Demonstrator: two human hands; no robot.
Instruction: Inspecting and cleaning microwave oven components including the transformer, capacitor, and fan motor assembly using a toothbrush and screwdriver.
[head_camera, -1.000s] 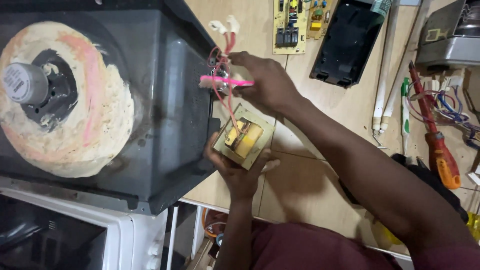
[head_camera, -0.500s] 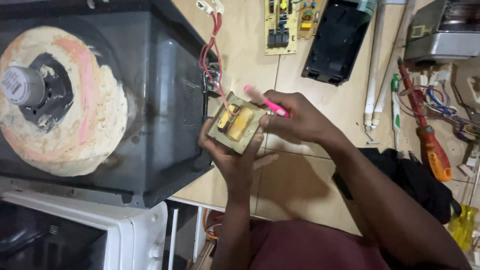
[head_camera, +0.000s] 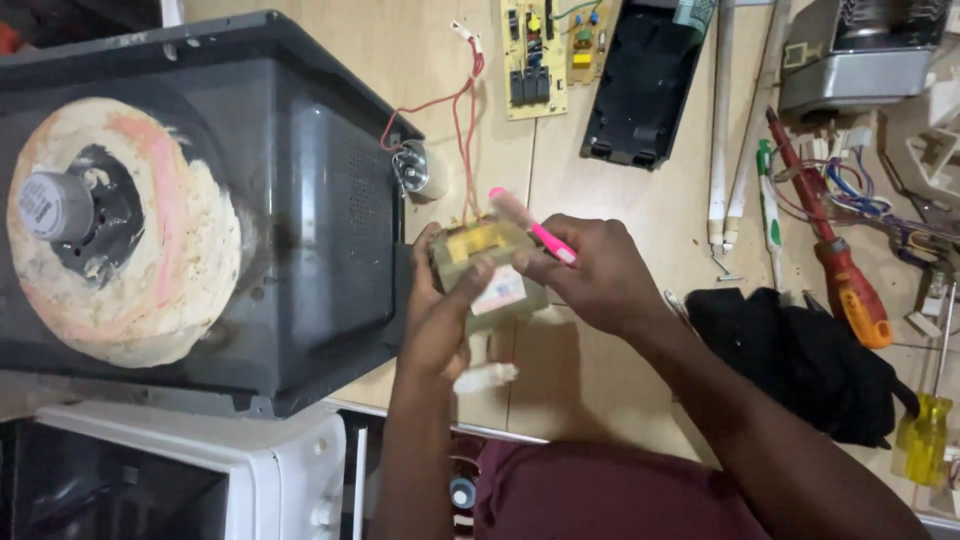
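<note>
From the head view I note my left hand (head_camera: 440, 320) clasping the transformer (head_camera: 487, 268), white label facing up, beside the dark appliance casing (head_camera: 300, 200), my right hand (head_camera: 600, 275) pinching a pink pen (head_camera: 533, 227) over it, above the pale wooden workbench (head_camera: 600, 370).

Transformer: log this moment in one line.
left hand: holds transformer | right hand: pink pen at transformer | red wires attached

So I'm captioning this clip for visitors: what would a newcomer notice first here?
Probably the big dark appliance casing tipped on the left of the table, its round stained patch facing the camera. Next, at centre, the left hand holds a small yellow-taped transformer while the right hand grips a pink pen against it. A red-handled screwdriver lies on the right.
</note>
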